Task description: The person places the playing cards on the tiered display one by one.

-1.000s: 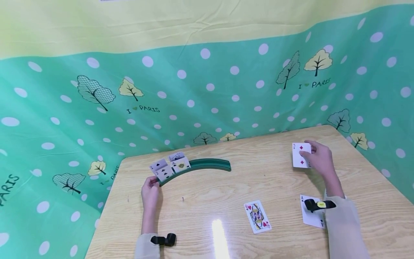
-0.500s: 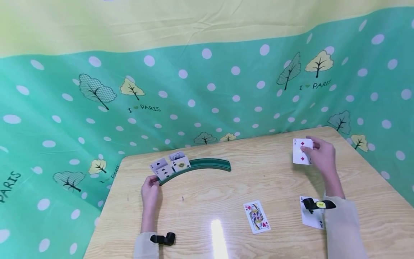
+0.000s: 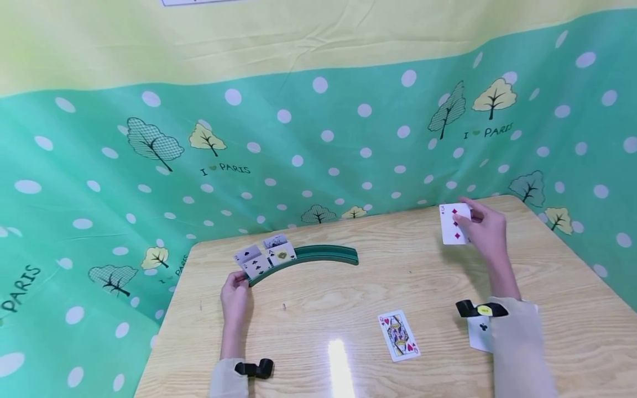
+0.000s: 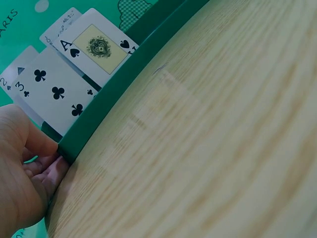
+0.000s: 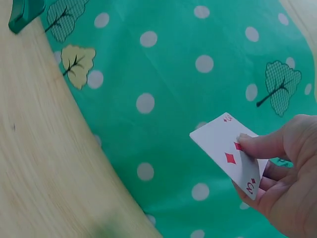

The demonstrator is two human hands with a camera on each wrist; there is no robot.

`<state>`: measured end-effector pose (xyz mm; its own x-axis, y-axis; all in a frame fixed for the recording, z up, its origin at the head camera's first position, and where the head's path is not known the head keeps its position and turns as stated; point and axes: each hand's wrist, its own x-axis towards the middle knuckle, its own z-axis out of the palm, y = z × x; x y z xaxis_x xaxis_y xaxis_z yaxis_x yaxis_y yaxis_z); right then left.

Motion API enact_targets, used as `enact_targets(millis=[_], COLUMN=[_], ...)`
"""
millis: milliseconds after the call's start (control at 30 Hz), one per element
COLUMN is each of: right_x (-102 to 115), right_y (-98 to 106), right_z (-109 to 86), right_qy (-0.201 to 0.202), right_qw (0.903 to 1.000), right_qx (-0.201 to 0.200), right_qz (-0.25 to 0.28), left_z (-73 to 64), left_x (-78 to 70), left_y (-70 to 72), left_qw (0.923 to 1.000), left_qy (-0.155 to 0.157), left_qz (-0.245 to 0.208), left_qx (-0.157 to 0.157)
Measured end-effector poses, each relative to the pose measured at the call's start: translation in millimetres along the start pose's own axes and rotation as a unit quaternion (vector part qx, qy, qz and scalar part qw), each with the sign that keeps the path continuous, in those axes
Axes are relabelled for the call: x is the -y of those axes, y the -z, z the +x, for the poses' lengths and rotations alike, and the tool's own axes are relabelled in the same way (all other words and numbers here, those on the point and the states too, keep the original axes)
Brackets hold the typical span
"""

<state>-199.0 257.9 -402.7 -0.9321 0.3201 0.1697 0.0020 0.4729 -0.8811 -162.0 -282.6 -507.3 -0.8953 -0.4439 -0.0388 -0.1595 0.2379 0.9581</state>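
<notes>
My left hand (image 3: 234, 296) pinches the left end of a curved green card holder (image 3: 325, 252), thumb against its end in the left wrist view. Cards stand in its slots: a three of clubs (image 4: 55, 90) with a two of spades (image 4: 10, 82) behind it, and an ace of spades (image 4: 98, 47) with a partly hidden card (image 4: 58, 30) behind it. Over the far right of the table, my right hand (image 3: 485, 229) holds a three of diamonds (image 5: 229, 148) between thumb and fingers, its face visible in the head view.
A queen of hearts (image 3: 399, 335) lies face up on the wooden table (image 3: 308, 315). Under the right forearm lies an ace of clubs (image 3: 480, 331), mostly covered by the sleeve (image 3: 520, 348). A polka-dot curtain (image 3: 278, 193) hangs along the table's far and side edges.
My right hand has lifted the three of diamonds a little higher, then shifted slightly left; the sleeve now covers more of the ace of clubs. My left hand stays at the holder's end.
</notes>
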Motion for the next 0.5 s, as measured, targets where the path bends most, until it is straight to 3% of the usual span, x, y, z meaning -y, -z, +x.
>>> enact_targets(millis=[500], right_x=[13], right_y=[-32], right_z=[-0.4], right_qy=[0.018], right_qw=[0.9984], right_qx=[0.034], right_qz=[0.041], left_z=[-0.5], left_x=[-1.5], left_y=[-0.2], left_qw=[1.0], left_qy=[0.002], left_qz=[0.002], left_qx=[0.002])
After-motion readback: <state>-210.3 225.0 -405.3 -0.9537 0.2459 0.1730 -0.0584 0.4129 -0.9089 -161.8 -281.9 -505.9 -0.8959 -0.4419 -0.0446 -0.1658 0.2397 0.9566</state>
